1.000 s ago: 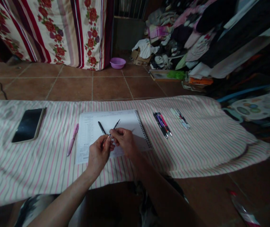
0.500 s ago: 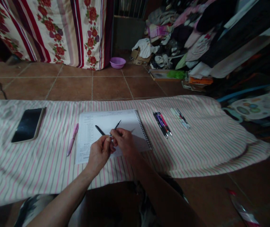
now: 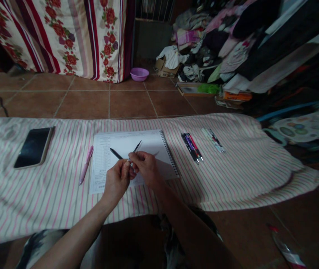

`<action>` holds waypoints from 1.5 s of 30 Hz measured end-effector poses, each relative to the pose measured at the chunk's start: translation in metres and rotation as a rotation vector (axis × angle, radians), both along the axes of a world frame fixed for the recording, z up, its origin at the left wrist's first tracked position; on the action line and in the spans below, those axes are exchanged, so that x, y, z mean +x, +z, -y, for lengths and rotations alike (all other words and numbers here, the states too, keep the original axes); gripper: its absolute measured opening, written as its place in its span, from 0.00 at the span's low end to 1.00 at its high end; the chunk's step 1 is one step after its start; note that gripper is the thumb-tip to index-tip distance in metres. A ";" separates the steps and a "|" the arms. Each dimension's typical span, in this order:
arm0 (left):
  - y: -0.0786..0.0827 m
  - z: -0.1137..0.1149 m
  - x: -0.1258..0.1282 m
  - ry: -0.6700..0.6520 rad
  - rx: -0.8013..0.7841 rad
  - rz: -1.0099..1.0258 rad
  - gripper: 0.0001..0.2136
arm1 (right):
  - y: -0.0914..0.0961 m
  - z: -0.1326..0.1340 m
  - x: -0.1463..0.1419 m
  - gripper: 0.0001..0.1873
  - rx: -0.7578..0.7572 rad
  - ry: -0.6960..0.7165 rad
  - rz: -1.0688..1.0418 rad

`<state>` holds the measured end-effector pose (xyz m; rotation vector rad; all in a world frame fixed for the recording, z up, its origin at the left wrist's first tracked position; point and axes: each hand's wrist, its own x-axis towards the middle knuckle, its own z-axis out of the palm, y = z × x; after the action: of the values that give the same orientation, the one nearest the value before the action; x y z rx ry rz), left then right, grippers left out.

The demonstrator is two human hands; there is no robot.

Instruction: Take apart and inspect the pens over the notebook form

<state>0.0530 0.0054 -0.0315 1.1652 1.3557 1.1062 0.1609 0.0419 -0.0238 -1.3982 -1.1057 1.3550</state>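
Over the spiral notebook [image 3: 153,137], my two hands meet with their fingertips close together. My left hand [image 3: 118,175] is closed on a black pen barrel [image 3: 115,153], whose dark end sticks out up and to the left. Pinched in my right hand [image 3: 146,164] is a thin dark rod [image 3: 138,145] that looks like a pen refill, its tip pointing up and to the right. The fingers hide the inner ends of both pieces, so I cannot tell whether they touch. A pink pen [image 3: 86,165] lies left of the notebook.
On the striped cloth [image 3: 249,168] a smartphone [image 3: 33,147] lies at the left. Several dark and coloured pens [image 3: 192,147] lie right of the notebook, with more light-coloured pens [image 3: 213,140] beyond. A purple basin [image 3: 139,74] stands on the tiled floor near piled clothes [image 3: 204,41].
The black barrel and the thin rod have shifted slightly to the left, and the rod's tip a little upward. Both hands keep their pinch; the things on the cloth stay put.
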 end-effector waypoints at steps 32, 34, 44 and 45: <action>-0.008 -0.003 -0.003 -0.047 -0.003 0.093 0.14 | 0.001 -0.001 0.001 0.17 0.043 0.053 0.108; -0.008 -0.001 -0.002 -0.043 0.008 0.046 0.14 | 0.001 -0.001 0.002 0.16 0.012 0.027 0.113; -0.006 -0.005 -0.005 -0.164 -0.044 0.125 0.16 | 0.004 0.000 0.001 0.17 0.109 0.006 0.233; -0.005 -0.006 -0.006 -0.181 -0.058 0.146 0.16 | 0.005 0.000 0.001 0.17 0.113 0.012 0.220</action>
<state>0.0467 0.0110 -0.0362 1.1191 1.1396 0.9958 0.1619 0.0421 -0.0189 -1.4843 -1.3155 1.1481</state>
